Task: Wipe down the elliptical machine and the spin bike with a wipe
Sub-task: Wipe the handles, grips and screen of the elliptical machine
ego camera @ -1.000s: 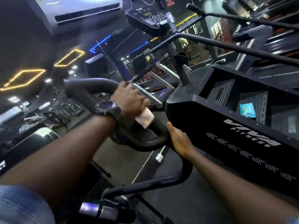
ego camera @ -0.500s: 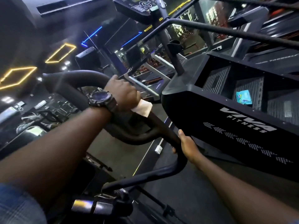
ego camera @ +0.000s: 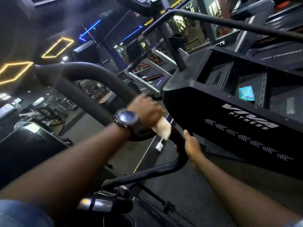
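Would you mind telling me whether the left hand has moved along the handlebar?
Yes: the left hand slid the wipe down the handlebar toward the right hand.

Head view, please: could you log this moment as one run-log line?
left hand: presses wipe on bike handlebar | right hand: grips handlebar lower down | wipe pack: on neighbouring machine's step

The left hand [ego camera: 146, 112], pressing the wipe [ego camera: 161, 131] round the handlebar [ego camera: 91, 89], has slid down the padded curve toward the right hand [ego camera: 191, 145], and the two are now close together. The right hand has shifted slightly lower along the bar
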